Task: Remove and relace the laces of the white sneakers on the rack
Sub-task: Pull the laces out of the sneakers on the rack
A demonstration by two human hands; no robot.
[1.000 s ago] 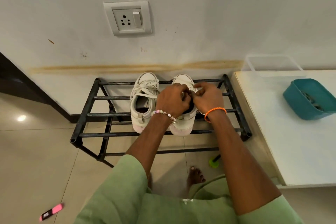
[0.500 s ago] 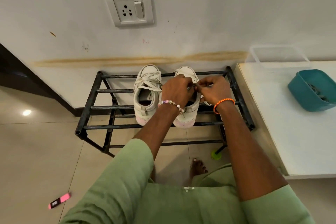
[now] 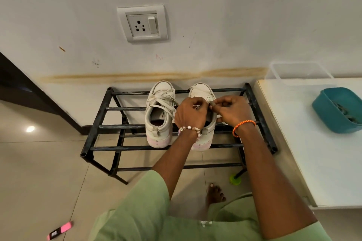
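White sneakers stand side by side on the top bars of the black rack [image 3: 101, 126] in the middle of the frame, toes toward the wall. The left sneaker [image 3: 159, 115] has its lace [image 3: 163, 97] loosely crossed over the tongue. The right sneaker [image 3: 201, 92] is mostly hidden under both hands. The left hand [image 3: 191, 112], with a bead bracelet [image 3: 189, 129] on the wrist, has its fingers curled and pinches the lace of the right sneaker [image 3: 196, 106] above the opening. The right hand [image 3: 232, 110], with an orange thread band [image 3: 243, 125], has curled fingers too and pinches the same lace just beside the left hand; their fingertips almost touch. At the right of the frame a white surface [image 3: 313, 162] carries a teal basket [image 3: 333, 111] and a clear box [image 3: 299, 71]. A pink marker [image 3: 59, 231] lies on the floor at the lower left
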